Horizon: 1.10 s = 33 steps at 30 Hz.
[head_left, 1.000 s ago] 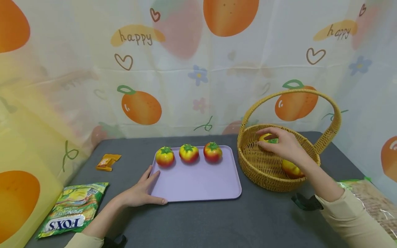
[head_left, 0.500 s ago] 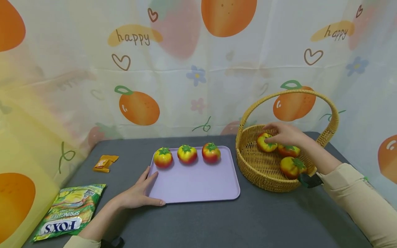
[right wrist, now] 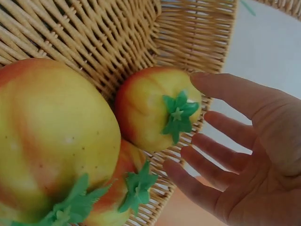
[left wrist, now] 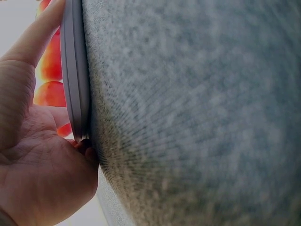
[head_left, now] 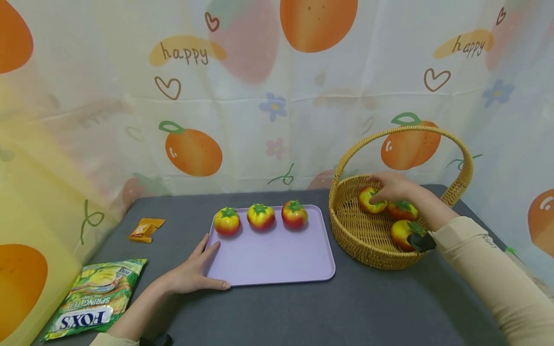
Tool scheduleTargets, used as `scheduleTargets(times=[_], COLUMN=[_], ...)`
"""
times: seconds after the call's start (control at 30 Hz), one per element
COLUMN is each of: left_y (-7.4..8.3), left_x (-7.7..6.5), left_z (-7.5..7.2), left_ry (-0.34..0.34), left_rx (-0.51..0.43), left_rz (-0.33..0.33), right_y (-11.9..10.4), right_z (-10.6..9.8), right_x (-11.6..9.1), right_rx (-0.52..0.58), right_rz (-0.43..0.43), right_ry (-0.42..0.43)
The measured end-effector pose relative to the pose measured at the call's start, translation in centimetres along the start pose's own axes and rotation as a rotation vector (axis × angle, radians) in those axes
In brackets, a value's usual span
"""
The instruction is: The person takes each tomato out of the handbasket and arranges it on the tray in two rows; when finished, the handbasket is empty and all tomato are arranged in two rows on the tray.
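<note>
Fingers (right wrist: pixel 192 182) parted, right hand (head_left: pixel 393 186) beside 1 fruit (right wrist: pixel 146 108); "FOX'S" packet (head_left: pixel 96 299), "happy" curtain (head_left: pixel 246 120).

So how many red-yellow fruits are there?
6: left one, middle one, right one on the tray; back one, centre one, front one in the basket. The right hand may hide more.

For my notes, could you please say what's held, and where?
Left hand holds the tray by its near-left corner; right hand: at a fruit, grip unclear.
</note>
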<state>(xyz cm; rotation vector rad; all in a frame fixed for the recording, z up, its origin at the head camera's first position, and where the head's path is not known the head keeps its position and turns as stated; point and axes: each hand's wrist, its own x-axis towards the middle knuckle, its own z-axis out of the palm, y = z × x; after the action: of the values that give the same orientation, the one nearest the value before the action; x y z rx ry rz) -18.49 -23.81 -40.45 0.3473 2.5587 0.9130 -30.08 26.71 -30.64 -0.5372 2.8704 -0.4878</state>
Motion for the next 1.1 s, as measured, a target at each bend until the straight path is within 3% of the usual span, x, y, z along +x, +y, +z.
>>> scheduleTargets(times=[0.4,0.6,1.1], left_y=[0.1,0.1,0.1], left_x=[-0.1,-0.1,-0.2], left_z=[0.0,0.0,0.0], left_ry=[0.016,0.015,0.019], left_rx=[0.001,-0.003,-0.007], left_rz=[0.010,0.006,0.020], right_y=[0.6,1.2,1.3], right_z=[0.7,0.8,1.1], right_x=[0.7,1.1,1.5], right_rx=[-0.074,-0.037,-0.045], right_rz=[-0.003,0.025,0.048], right_ry=[-0.033,-0.092,-0.118])
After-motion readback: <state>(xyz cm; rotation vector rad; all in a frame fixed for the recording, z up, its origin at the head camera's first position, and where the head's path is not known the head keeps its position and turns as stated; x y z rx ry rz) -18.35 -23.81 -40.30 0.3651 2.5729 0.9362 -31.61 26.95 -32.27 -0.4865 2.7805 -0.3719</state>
